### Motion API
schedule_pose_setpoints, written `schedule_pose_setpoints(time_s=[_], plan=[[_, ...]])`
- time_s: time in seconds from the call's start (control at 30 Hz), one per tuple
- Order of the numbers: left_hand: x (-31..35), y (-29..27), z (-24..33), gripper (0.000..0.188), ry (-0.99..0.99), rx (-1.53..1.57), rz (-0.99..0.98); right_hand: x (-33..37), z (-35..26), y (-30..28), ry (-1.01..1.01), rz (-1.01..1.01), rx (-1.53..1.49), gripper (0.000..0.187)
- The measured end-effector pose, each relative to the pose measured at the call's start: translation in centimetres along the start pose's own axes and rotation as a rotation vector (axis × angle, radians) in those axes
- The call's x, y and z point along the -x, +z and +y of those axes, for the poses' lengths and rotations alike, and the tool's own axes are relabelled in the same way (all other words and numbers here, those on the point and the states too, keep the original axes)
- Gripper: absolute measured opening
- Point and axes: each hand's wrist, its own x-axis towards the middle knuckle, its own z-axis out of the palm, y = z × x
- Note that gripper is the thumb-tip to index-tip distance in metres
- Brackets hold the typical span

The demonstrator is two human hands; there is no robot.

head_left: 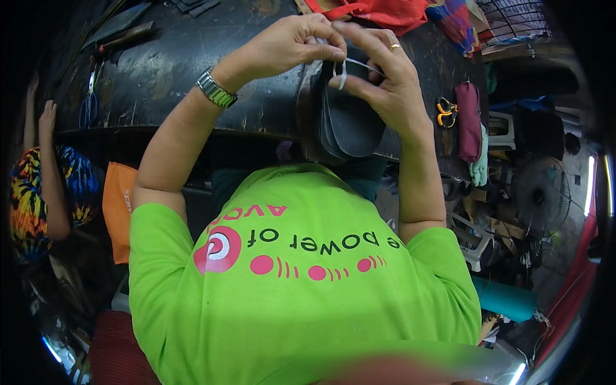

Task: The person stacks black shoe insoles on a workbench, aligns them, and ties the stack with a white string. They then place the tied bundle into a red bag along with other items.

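Note:
My left hand (314, 42) is closed, with thumb and fingertips pinching a thin white string (342, 76). My right hand (385, 74) curls round the same string just beside it, and the string passes between its thumb and fingers. A short loop or end of the string hangs between the two hands. Right below them, several black flat pieces with rounded ends (350, 125) lie stacked at the table's near edge; their material is hard to tell. The hands cover the upper part of this stack.
On the black worktable (256, 109) lie orange-handled scissors (446, 112), blue-handled scissors (89, 109), a wooden-handled tool (128, 36) and red cloth (391, 14). A maroon bundle (469, 122) sits at its right edge. A fan (544, 196) stands right; another person's arm (51, 167) shows left.

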Motion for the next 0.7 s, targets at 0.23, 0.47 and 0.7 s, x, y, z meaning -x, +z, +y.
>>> schedule_pose_setpoints(time_s=[0.23, 0.47, 0.7], plan=[[1.4, 0.8, -0.3, 0.019, -0.112, 0.025, 0.126, 0.2, 1.4, 0.5, 0.041, 0.130, -0.549, 0.012], [2.3, 1.2, 0.0, 0.018, -0.185, 0.024, 0.165, 0.5, 1.4, -0.1, 0.039, 0.037, -0.526, 0.010], [2.4, 1.2, -0.1, 0.017, -0.220, 0.132, 0.178, 0.7, 1.2, 0.1, 0.094, 0.085, -0.505, 0.009]])
